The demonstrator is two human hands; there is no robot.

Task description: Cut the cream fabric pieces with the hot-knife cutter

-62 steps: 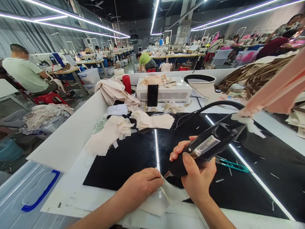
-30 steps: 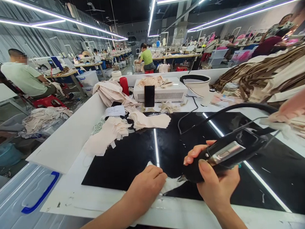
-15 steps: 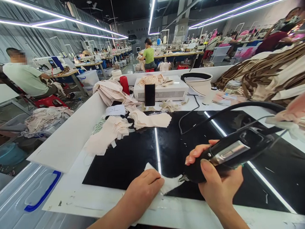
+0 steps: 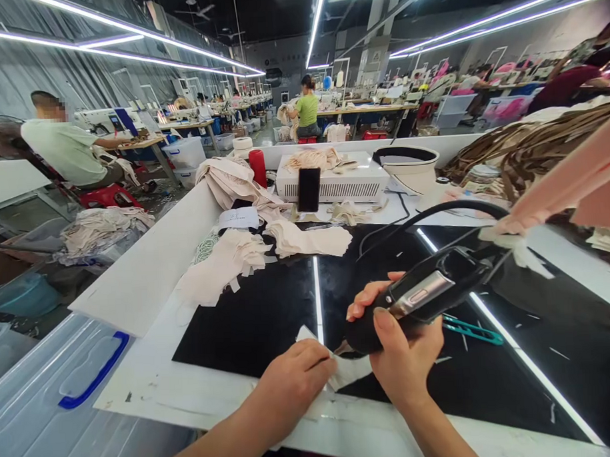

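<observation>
Beneath the left fingers point(image 4: 313, 353) holding it lies white cloth point(image 4: 353, 371) — right fingers point(image 4: 366, 297) grip a black tool point(image 4: 421, 295).

Black handheld tool point(image 4: 418, 310): elongated, rounded at the nose, carrying a silver metal plate point(image 4: 425, 293) along its side. Body is being held tilted, nose pointing down and toward the left, tail rising to the right. A thick black cable point(image 4: 459, 204) is arching from the tail end. Nose is hanging just beside the fabric piece point(image 4: 354, 372); contact cannot be told.

Fabric piece: small, thin, off-white, lying at the near edge of the black sheet point(image 4: 238, 331), mid-portion being covered, one narrow corner poking out beyond, wider end spreading rightward.
</observation>
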